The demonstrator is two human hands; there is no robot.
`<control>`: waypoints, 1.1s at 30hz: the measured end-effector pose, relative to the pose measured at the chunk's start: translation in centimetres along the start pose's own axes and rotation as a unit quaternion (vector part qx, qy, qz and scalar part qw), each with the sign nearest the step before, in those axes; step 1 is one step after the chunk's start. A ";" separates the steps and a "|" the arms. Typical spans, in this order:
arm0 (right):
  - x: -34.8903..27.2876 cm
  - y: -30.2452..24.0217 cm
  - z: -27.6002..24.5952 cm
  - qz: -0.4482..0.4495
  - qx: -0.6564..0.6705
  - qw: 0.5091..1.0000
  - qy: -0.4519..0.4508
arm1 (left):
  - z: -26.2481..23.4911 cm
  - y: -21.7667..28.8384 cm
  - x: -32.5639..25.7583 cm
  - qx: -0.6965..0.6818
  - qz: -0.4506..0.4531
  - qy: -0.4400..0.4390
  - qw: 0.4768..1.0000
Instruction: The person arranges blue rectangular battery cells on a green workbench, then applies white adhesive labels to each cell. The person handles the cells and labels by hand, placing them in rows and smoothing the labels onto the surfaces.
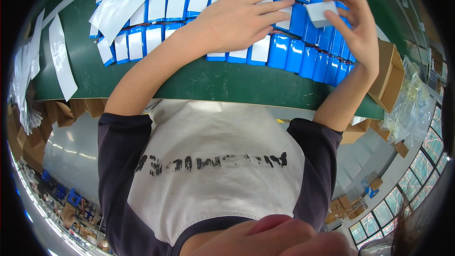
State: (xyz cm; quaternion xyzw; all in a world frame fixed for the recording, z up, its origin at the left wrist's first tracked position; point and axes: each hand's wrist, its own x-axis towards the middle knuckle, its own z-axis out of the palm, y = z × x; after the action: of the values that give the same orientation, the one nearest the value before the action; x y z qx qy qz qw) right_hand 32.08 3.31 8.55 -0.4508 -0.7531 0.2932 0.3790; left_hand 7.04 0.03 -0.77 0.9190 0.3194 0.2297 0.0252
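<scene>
My left hand (244,16) lies palm down across rows of blue shrink-wrapped battery packs (286,53), its fingers stretched out and spread. Many packs carry a white rectangular pad (176,4) on top; those at the right end of the front row show bare blue wrap. Between the thumb and fingers of my right hand (353,21) is a small white block (320,14), held above the packs at the right. Its top is white and its near side greyish. Thin red and dark wires show between the rows. My left palm hides several packs.
A large white sheet (125,4) lies over the packs at the left. Another white strip (62,59) rests on the green table (189,81). White sheets hang off the left edge. Cardboard boxes (387,73) and clear plastic bags (410,106) stand at the right edge.
</scene>
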 end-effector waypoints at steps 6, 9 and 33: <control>-0.1 1.7 0.1 -0.051 0.153 0.972 -0.171 | -2.1 -0.4 1.0 -0.188 -0.086 0.073 0.976; -0.2 1.2 1.8 -0.064 0.116 0.983 -0.127 | -3.9 -0.7 1.6 -0.272 -0.103 0.107 0.951; -0.3 2.8 -1.2 0.142 -0.070 0.963 -0.219 | -1.4 1.2 0.6 -0.066 0.017 0.072 0.995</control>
State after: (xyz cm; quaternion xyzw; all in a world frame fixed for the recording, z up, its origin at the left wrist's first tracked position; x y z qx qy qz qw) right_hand 34.45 4.33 6.89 -0.5031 -0.7647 0.3819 0.1274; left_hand 7.53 -0.76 0.94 0.9017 0.2891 0.3160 0.0589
